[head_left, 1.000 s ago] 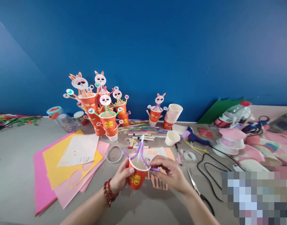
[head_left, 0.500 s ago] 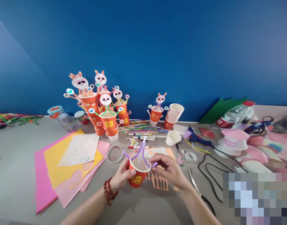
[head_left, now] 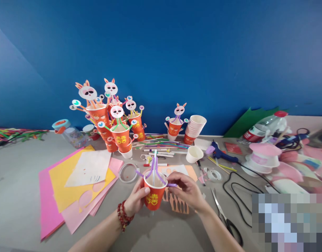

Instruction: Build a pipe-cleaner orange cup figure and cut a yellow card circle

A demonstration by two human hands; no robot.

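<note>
A red paper cup [head_left: 156, 200] with gold lettering stands upright, raised just over the table, in the grip of my left hand [head_left: 136, 198]. Two purple straws [head_left: 152, 168] rise from inside it beside a clear straw [head_left: 155, 157], and their bent ends poke out through the cup's sides near the rim. My right hand [head_left: 185, 189] pinches the purple straw end [head_left: 172, 185] on the right side. The left purple end [head_left: 139, 173] sticks out free above my left hand. Under my right hand lies an orange sheet [head_left: 179, 203] with cut-out shapes.
Stacked red cups with rabbit faces [head_left: 120, 134] stand at back left; another rabbit cup [head_left: 175, 127] is beside a cup stack [head_left: 195, 127]. Scissors [head_left: 222, 210], a blue glue gun [head_left: 223, 154] and its black cord lie right. Coloured paper [head_left: 55, 199] and a tape roll [head_left: 128, 173] are left.
The cup has turned more upright, with its straws swung slightly left. The purple end in my right fingers now points out more level.
</note>
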